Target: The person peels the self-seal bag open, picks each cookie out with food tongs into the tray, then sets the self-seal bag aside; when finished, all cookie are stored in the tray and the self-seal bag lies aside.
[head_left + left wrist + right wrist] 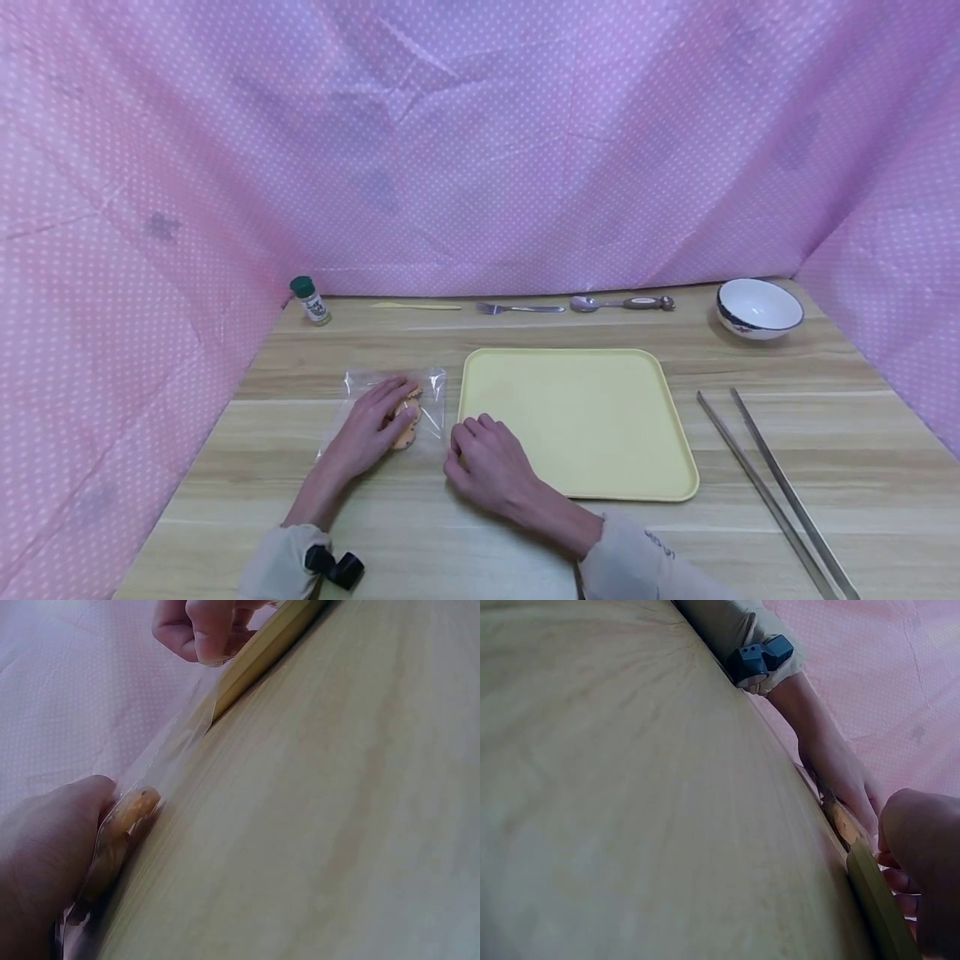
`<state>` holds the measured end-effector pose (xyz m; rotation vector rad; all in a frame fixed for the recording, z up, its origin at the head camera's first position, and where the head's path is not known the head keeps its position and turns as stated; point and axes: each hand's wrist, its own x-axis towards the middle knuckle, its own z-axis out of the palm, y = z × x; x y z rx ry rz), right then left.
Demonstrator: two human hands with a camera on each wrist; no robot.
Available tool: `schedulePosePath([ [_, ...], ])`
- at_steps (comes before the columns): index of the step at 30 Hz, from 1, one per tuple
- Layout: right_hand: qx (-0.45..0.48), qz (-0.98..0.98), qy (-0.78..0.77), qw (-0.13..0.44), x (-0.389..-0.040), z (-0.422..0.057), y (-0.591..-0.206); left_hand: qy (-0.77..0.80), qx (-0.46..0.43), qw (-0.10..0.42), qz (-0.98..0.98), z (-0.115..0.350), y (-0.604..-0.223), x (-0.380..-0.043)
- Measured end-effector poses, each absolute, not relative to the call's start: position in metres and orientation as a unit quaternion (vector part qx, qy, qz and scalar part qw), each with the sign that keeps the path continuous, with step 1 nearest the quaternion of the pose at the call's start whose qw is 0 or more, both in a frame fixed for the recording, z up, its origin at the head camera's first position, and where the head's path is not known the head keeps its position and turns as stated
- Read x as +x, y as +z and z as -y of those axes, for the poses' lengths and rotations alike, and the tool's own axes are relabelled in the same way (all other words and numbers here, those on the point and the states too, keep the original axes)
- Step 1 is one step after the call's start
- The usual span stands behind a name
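Note:
A clear plastic bag lies on the table with tan, dark-specked cookies inside. Resting over the bag and cookies is my left hand, its fingers fairly straight and partly hiding them. My right hand is at the near left corner of the pale yellow tray, fingers curled. From the left wrist view, the bag's film stretches up to the right fingertips, which pinch its edge. In the right wrist view, the tray's rim covers part of the bag.
Along the back stand a green-capped shaker and a white bowl, with a yellow knife, a fork and a spoon between them. Two metal bars lie at the right. Pink dotted cloth hangs behind.

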<state>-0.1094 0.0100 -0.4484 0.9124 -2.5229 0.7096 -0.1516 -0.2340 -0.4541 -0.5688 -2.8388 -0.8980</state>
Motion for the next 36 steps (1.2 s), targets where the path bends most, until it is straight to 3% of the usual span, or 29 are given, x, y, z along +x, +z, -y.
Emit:
schedulePosePath([
  [14, 0.328, 0.881, 0.257, 0.226, -0.111, -0.01, -0.451, -0.296, -0.198, 0.063, 0.932, 0.236, -0.456, -0.152],
  [36, 0.33, 0.882, 0.249, 0.225, -0.119, 0.001, -0.447, -0.296, -0.193, 0.06, 0.934, 0.237, -0.458, -0.15],
])
